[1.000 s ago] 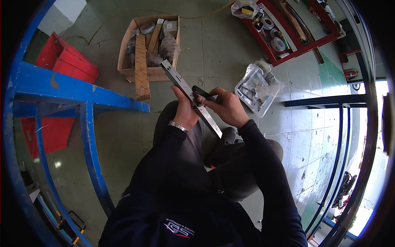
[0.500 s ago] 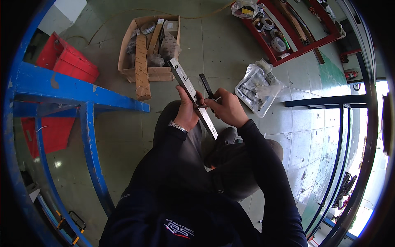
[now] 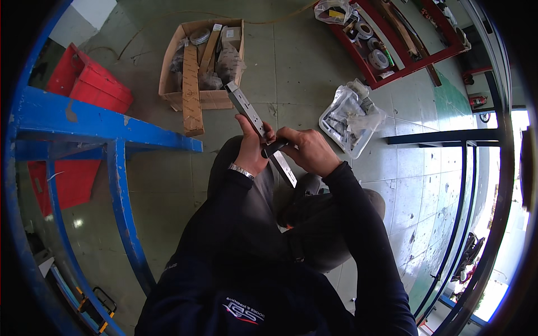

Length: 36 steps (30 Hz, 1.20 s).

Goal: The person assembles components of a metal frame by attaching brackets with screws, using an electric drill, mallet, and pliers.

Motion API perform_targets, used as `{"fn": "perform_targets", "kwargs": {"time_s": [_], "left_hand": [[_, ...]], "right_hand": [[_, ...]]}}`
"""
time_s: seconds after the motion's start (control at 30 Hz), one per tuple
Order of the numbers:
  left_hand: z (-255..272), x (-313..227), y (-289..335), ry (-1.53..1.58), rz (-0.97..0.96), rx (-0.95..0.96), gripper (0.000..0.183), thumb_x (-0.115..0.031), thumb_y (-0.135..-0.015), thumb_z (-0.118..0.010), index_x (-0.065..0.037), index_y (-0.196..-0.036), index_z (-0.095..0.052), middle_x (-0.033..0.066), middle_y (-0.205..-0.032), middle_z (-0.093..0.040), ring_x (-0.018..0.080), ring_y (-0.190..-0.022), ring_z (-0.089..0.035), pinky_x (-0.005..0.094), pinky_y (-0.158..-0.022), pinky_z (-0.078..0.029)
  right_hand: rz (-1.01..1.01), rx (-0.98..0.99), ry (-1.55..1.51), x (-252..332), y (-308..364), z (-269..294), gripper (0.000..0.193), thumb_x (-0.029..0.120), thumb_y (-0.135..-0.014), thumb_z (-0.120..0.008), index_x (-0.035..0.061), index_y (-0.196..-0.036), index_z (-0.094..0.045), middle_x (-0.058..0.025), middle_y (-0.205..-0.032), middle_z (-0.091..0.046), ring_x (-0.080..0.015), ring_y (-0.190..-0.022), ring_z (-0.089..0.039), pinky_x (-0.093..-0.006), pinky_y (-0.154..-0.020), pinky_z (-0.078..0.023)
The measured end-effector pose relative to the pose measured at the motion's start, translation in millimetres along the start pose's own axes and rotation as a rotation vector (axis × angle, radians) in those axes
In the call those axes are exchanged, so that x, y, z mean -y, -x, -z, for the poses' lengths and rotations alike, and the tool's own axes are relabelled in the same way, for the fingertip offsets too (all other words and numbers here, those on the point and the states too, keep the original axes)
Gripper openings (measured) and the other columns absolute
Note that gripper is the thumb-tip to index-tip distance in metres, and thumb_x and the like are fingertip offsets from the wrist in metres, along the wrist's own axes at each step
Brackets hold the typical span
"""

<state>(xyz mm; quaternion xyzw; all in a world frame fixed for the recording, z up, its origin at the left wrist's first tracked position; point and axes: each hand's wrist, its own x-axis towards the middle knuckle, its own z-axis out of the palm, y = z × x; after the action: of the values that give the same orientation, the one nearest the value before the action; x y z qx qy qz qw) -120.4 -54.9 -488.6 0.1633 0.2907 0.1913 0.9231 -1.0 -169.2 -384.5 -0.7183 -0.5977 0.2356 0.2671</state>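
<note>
A long, narrow silver metal bar (image 3: 245, 105) with slots and holes lies slantwise above my knees. My left hand (image 3: 250, 152) is closed round its middle, thumb along one side. At the same spot, my right hand (image 3: 315, 150) grips a black bar-shaped handle (image 3: 274, 148), its fingers curled over one end. That handle lies across the metal bar, its free end toward my left hand. Whether the two parts are joined is hidden by my fingers. The bar's lower end sticks out below my hands.
Ahead stands an open cardboard box (image 3: 219, 101) of packaged parts. A clear plastic tray (image 3: 334, 134) of bagged pieces lies on the floor at right, below a red rack (image 3: 386, 78) with tape rolls. Blue steel frames (image 3: 101, 124) flank me; red bins (image 3: 103, 87) stand at left.
My right hand has swung the black handle round, from pointing up and away to lying across the metal bar toward my left hand. My left hand keeps its hold.
</note>
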Motion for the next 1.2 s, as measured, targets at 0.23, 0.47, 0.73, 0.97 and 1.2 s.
{"fn": "perform_targets", "kwargs": {"time_s": [0.23,0.47,0.73,0.97,1.2], "left_hand": [[-3,0,2,0.079,-0.027,-0.008,0.08,-0.086,-0.084,-0.029,-0.011,-0.083,-0.057,-0.0002,-0.072,-0.054,0.0144,-0.073,-0.055,0.0296,-0.077,-0.046],[-4,0,2,0.026,-0.033,0.001,0.081,-0.089,-0.081,-0.028,-0.012,-0.083,-0.055,-0.0009,-0.073,-0.051,0.0172,-0.071,-0.05,0.0338,-0.072,-0.046],[-2,-1,1,0.098,0.037,-0.008,0.084,-0.09,-0.079,-0.028,-0.012,-0.087,-0.055,0.0001,-0.074,-0.049,0.0195,-0.072,-0.05,0.0397,-0.075,-0.047],[-8,-5,8,0.108,0.05,-0.002,0.086,-0.091,-0.079,-0.027,-0.011,-0.089,-0.056,0.0001,-0.075,-0.049,0.0197,-0.072,-0.051,0.039,-0.073,-0.048],[-8,-6,9,0.1,0.045,0.024,0.087,-0.091,-0.08,-0.027,-0.01,-0.091,-0.058,0.0006,-0.074,-0.051,0.02,-0.071,-0.052,0.038,-0.072,-0.048]], "right_hand": [[-0.36,0.031,-0.453,3,-7,5,0.021,0.011,-0.091,-0.062,-0.0014,-0.108,-0.061,-0.0111,-0.085,-0.072,-0.0211,-0.077,-0.069,-0.033,-0.072,-0.053],[-0.348,0.029,-0.427,-1,-1,-1,0.025,0.011,-0.085,-0.063,-0.0012,-0.107,-0.061,-0.0137,-0.087,-0.072,-0.0235,-0.078,-0.069,-0.0343,-0.073,-0.053],[-0.111,-0.036,0.035,-13,1,-1,0.038,0.004,-0.076,-0.064,0.001,-0.114,-0.062,-0.0211,-0.097,-0.071,-0.0334,-0.088,-0.071,-0.0385,-0.082,-0.055],[-0.182,-0.009,-0.218,-9,-2,6,0.039,0.008,-0.08,-0.067,-0.001,-0.117,-0.062,-0.0179,-0.101,-0.072,-0.0287,-0.092,-0.072,-0.036,-0.084,-0.055],[-0.281,0.0,-0.28,-4,-2,6,0.04,0.01,-0.081,-0.068,-0.001,-0.118,-0.062,-0.0165,-0.099,-0.072,-0.0235,-0.09,-0.071,-0.0335,-0.082,-0.054]]}}
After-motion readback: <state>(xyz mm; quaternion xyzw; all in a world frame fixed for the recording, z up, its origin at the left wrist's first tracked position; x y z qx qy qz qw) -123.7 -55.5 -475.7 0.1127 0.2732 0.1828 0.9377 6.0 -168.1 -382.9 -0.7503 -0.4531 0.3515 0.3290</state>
